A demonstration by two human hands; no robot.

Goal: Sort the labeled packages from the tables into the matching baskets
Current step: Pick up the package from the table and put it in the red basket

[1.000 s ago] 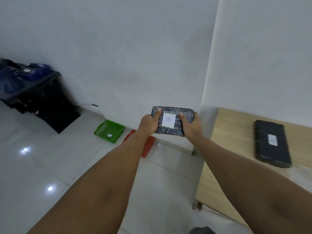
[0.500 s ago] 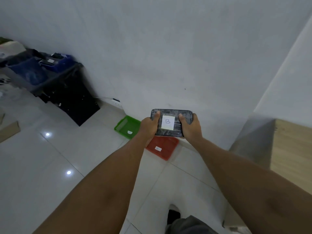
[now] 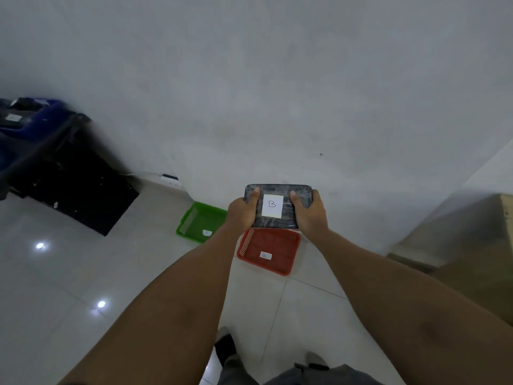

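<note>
Both hands hold out a dark wrapped package (image 3: 278, 206), its white label marked B facing up. The left hand (image 3: 241, 212) and right hand (image 3: 310, 212) each clamp a short end, thumbs on top, so its long axis runs side to side. The red basket (image 3: 268, 251) on the floor, whose tag seems to read B, lies below and just nearer the person; the green basket (image 3: 202, 222) sits to its left.

View: head camera, looking forward and down
Nearest: both forearms
Farther: glossy white tiled floor (image 3: 69, 273), grey wall (image 3: 249, 93)
</note>
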